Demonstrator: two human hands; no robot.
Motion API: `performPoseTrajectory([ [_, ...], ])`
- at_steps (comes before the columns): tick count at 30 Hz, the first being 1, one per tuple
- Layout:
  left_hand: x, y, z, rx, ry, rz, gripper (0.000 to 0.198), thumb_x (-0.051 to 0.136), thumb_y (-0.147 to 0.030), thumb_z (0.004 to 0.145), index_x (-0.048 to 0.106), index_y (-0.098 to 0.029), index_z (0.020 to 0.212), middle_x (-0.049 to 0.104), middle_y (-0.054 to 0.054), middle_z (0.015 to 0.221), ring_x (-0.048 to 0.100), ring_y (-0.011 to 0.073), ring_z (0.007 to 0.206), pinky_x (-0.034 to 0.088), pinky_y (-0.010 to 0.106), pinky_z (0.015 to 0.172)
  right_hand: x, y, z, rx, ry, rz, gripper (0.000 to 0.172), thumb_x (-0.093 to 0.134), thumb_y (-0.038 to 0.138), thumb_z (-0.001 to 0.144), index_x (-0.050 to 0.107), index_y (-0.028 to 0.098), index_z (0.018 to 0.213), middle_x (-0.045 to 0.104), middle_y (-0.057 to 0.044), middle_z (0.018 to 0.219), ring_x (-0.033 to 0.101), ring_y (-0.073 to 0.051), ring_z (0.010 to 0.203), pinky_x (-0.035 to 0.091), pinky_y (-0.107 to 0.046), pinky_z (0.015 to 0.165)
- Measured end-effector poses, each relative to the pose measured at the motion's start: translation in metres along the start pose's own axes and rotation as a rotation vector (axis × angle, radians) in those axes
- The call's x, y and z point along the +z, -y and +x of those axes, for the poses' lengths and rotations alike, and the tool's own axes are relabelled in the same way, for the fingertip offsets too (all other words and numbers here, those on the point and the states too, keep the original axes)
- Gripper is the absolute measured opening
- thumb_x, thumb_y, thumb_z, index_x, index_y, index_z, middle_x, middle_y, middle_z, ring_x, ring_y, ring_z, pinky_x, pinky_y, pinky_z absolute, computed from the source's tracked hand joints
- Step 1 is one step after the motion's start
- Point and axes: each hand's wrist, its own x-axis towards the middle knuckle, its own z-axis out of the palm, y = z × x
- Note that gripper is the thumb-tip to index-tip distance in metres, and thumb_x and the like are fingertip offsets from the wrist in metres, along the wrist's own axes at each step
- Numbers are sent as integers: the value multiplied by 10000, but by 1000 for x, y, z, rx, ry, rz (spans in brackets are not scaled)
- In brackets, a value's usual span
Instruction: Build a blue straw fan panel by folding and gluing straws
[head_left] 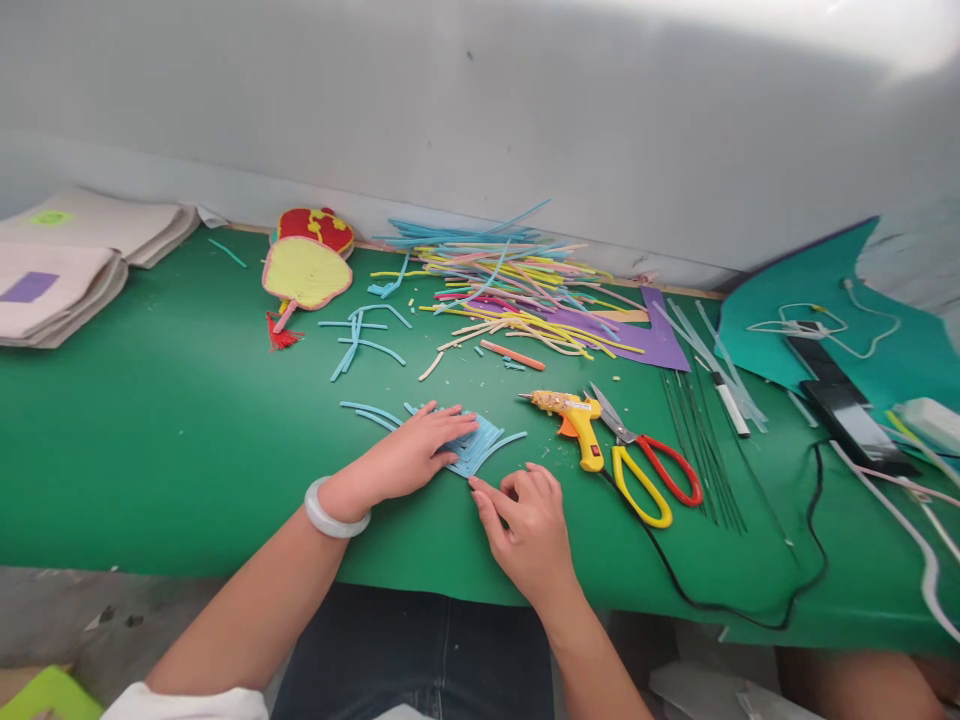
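A flat piece made of light blue strips (474, 450) lies on the green table near its front edge, with loose strip ends sticking out on both sides. My left hand (412, 450) lies flat over its left part, fingers stretched out, palm down. A pale bangle circles that wrist. At the piece's lower right corner is my right hand (529, 520), index finger extended to the edge and the other fingers curled. Nothing plainly shows in its grasp. Several loose blue strips (367, 345) lie behind my left hand.
Right of my hands are a yellow glue gun (574, 415) with a black cord and scissors (649, 460). Behind lies a pile of coloured strips (517, 275). Two fans (307, 272) and paper stacks (67, 285) sit left; wires and a phone (855, 425) lie right.
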Motion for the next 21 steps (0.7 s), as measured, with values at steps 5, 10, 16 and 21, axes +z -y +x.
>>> performPoseTrajectory([
  [5,0,-1,0,8,-6,-12,536,531,-167,940,448,-306,1452,456,23,1543,313,188,1483,161,470,1246,1,0,0,3,-2,0,263,517,313,999,770,273,1058,547,-14,748,523,-162,775,401,-444,1013],
  [10,-1,-3,0,9,-3,-10,509,561,-242,951,459,-293,1447,467,40,1535,322,202,1479,165,480,1241,0,0,0,-8,-4,-9,251,531,300,991,772,269,1052,541,-12,744,523,-160,769,405,-438,1014],
  [16,0,-2,-1,34,-6,27,536,595,-268,936,455,-310,1452,455,51,1542,311,225,1485,156,505,1236,0,1,0,6,1,-2,252,527,301,993,770,276,1056,541,-11,748,520,-162,780,411,-440,1016],
  [21,2,0,-2,48,-25,50,561,604,-268,933,434,-317,1466,454,49,1544,311,215,1485,146,493,1239,-1,1,0,6,-20,3,248,532,295,991,771,269,1053,534,-8,741,515,-159,771,415,-434,1013],
])
